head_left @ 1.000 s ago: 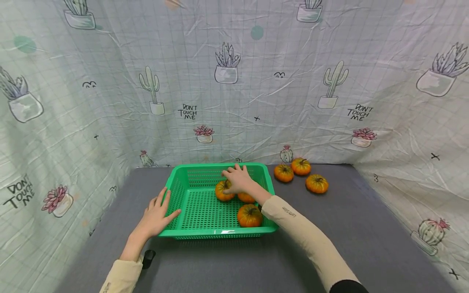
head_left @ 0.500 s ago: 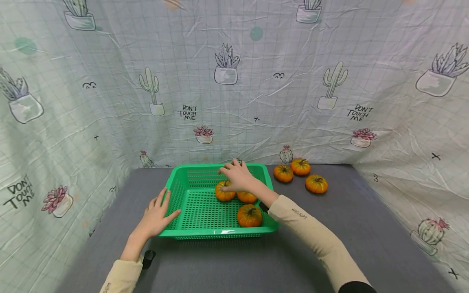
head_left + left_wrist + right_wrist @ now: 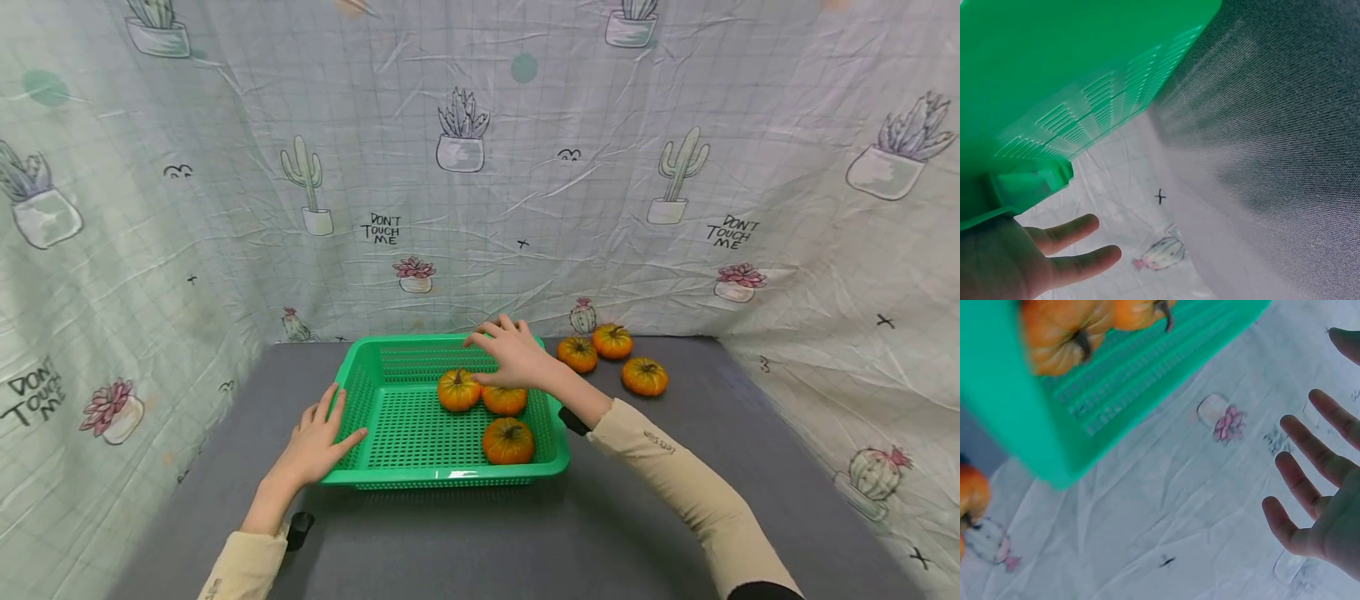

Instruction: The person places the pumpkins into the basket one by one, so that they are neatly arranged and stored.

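Observation:
A green plastic basket [image 3: 408, 476] stands on the table, with three small orange pumpkins in its right half: a left one [image 3: 458, 391], a back right one [image 3: 504, 401] and a front one [image 3: 508, 441]. My left hand [image 3: 315, 442] rests on the basket's left rim, fingers straight and spread; the left wrist view has two fingers [image 3: 1085, 264] showing beside the basket wall. Above the basket's back right part hovers my right hand [image 3: 517, 357], its fingers spread and holding nothing. In the right wrist view this hand [image 3: 1329, 494] is apart from the pumpkins.
Outside the basket, at the back right of the grey table [image 3: 660, 467], lie three more pumpkins: one nearest the basket [image 3: 577, 355], one behind it [image 3: 612, 342] and one further right [image 3: 644, 377]. A printed cloth [image 3: 540, 200] hangs behind and along both sides.
My right hand has risen off the pumpkins in the basket and shifted right, towards the basket's back right corner. The left hand stays at the left rim.

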`<state>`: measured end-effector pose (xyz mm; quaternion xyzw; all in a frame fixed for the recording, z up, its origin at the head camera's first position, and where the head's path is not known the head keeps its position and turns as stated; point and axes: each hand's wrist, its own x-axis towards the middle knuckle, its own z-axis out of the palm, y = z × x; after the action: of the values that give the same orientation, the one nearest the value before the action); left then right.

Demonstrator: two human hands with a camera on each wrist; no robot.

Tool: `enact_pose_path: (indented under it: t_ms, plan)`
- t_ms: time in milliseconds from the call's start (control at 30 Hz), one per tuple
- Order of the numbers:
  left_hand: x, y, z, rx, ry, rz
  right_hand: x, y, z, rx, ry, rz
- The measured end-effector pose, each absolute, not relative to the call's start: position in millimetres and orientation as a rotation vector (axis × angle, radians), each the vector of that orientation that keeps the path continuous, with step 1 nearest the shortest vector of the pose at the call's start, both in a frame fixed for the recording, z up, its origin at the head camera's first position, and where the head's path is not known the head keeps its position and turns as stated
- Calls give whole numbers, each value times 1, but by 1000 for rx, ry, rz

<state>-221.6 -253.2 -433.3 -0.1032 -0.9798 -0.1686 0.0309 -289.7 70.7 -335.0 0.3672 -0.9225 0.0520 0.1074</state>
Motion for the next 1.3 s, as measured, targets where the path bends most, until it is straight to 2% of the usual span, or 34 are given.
enact_pose_path:
  t_ms: [167, 600, 1300]
  plan:
    - [-221, -254, -431, -319, -3014, -522, -287, 96, -342, 1038, -2719, 201]
    - [-222, -257, -432, -320, -3001, -517, -280, 162, -396, 860, -2516, 399]
    - [-217, -252, -432, -330, -2969, -571, -283, 229, -444, 612, -2495, 417]
